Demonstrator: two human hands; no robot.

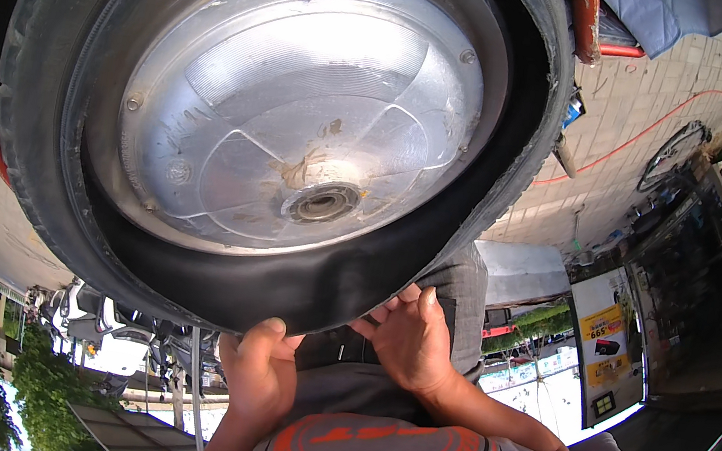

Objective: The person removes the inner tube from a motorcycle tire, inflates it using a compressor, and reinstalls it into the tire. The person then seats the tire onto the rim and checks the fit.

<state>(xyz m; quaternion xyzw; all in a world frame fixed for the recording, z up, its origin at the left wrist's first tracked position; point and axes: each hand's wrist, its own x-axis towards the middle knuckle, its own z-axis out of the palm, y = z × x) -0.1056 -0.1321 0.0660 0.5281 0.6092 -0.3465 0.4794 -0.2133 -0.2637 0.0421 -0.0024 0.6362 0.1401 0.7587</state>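
Observation:
A large wheel tilts up in front of me, with a silver metal hub (330, 118) and a hollow axle hole in its middle. Around it sits a worn black tire (37, 84), its near side standing off the rim. In that gap shows a smooth black inner tube (278, 283). My left hand (262, 374) grips the tire's lower edge, thumb on top and most fingers hidden beneath. Further right, my right hand (414, 341) has its fingers curled against the same edge, its thumb raised beside it.
Red frame parts (583, 21) flank the wheel, with a grey cloth (672, 20) at the upper right. A red hose (647, 124) crosses the paved ground (623, 97). Beyond lie a loose spoked wheel (675, 156), a signboard (605, 341) and parked scooters (104, 318).

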